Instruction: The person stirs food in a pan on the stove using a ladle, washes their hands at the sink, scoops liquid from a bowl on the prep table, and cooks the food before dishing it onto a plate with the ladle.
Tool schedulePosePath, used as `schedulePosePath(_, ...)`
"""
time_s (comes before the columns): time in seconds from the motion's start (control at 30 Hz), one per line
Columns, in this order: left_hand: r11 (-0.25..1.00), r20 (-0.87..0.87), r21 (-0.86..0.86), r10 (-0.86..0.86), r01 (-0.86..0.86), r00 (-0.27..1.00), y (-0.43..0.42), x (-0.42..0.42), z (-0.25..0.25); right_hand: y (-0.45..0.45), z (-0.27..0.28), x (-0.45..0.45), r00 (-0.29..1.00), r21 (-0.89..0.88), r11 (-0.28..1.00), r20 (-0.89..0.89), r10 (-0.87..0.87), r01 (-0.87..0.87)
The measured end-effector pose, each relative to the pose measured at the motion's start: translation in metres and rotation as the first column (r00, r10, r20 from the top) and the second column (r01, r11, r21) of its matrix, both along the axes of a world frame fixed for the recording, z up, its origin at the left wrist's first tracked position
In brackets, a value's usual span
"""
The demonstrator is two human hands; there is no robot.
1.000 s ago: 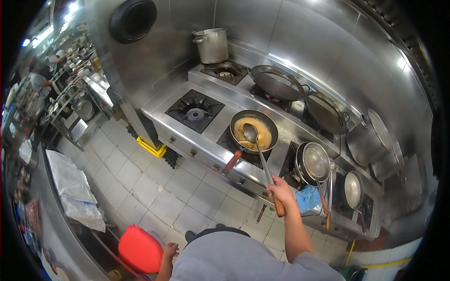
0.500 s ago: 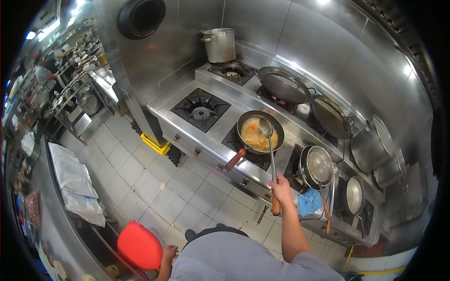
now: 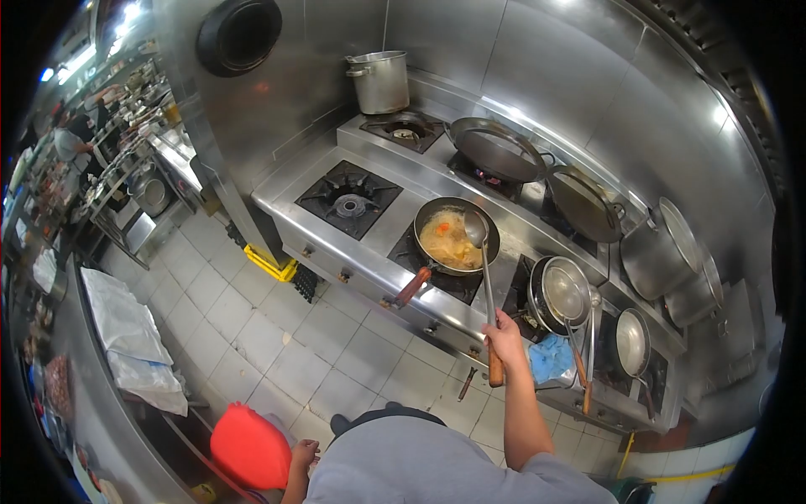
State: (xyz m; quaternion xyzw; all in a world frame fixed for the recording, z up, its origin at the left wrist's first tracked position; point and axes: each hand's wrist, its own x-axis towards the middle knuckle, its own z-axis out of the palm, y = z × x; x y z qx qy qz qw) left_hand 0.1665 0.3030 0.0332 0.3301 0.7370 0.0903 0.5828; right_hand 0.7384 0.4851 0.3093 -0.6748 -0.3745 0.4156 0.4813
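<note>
My right hand is closed round the handle of a long metal ladle with a wooden grip end. The ladle's bowl rests at the right side of a dark frying pan, over the food, a yellowish liquid with an orange piece in it. This pan sits on a front burner, its reddish-brown handle pointing toward me and untouched. Low at my side hangs my left hand, fingers curled and nothing seen in them, near a red plastic seat-like object.
Right of the pan are stacked pans with a strainer, a blue cloth and a small pan. Two woks and a tall pot line the rear burners. A counter with white cloths stands left; people work far off.
The view has shifted slightly, so the stove appears farther left. Relative to the pan, the ladle's bowl has moved from near the middle toward the right rim. My left hand has stayed low.
</note>
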Motion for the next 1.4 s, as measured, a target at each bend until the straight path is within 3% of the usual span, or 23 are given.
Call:
schedulePosePath(0.33,0.999,0.059,0.037,0.038,-0.040,0.998,-0.004,-0.007,-0.020,0.005,0.003,0.001,1.000,0.000,1.000,-0.011,-0.001,0.001)
schedulePosePath(0.73,0.998,0.010,0.056,0.020,-0.021,1.000,-0.005,-0.004,-0.005,0.009,-0.005,-0.003,0.997,0.006,0.999,-0.073,-0.033,0.034)
schedulePosePath(0.93,0.999,0.019,0.042,0.013,-0.013,1.000,-0.003,-0.006,-0.004,0.014,-0.018,0.006,0.997,0.066,0.994,-0.007,-0.081,0.082)
schedulePosePath(1.0,0.999,0.024,0.033,0.027,-0.028,0.999,-0.002,-0.006,-0.001,0.014,-0.019,0.010,0.991,0.035,0.996,0.098,-0.087,0.084)
schedulePosePath(1.23,0.998,0.003,0.045,0.036,-0.037,0.999,-0.001,-0.002,0.008,0.026,-0.021,0.015,0.978,-0.024,0.994,0.188,-0.096,0.102)
schedulePosePath(1.4,0.997,0.039,0.054,0.059,-0.061,0.997,-0.004,-0.005,-0.002,0.051,-0.029,0.007,0.963,-0.077,0.997,0.267,0.033,-0.012)
